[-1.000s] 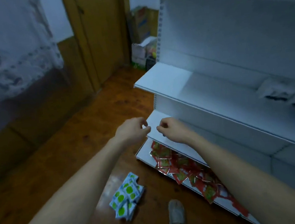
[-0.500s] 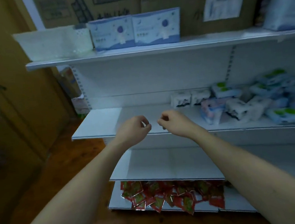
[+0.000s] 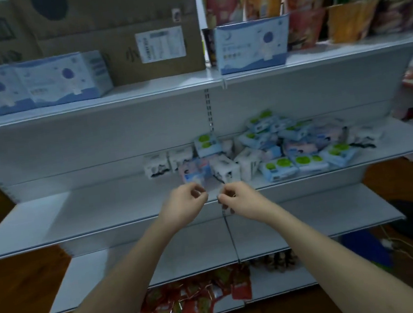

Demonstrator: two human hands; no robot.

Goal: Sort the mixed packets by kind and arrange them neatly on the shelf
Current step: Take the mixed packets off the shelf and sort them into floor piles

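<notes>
A mixed pile of packets lies on the right half of the middle shelf (image 3: 103, 211): white ones with black marks (image 3: 224, 168), blue ones with green circles (image 3: 278, 167) and pinkish ones (image 3: 192, 169). Two white packets (image 3: 167, 162) stand side by side at the pile's left end. My left hand (image 3: 184, 205) and my right hand (image 3: 238, 200) hover close together just in front of the shelf edge, below the pile. Both have their fingers curled in toward the thumb, and I see nothing held in either. Red packets (image 3: 191, 302) lie heaped on the bottom shelf.
The top shelf carries blue-and-white boxes (image 3: 37, 83), one more such box (image 3: 252, 44), a cardboard carton (image 3: 119, 32) and stacked cup noodles (image 3: 311, 2). A bare white shelf (image 3: 311, 224) sits below the middle one. The floor is dark wood, with cables at lower right.
The view has swung up and to the right, from the floor and shelf end to the front of the shelves. My hands keep the same curled pose, close together.
</notes>
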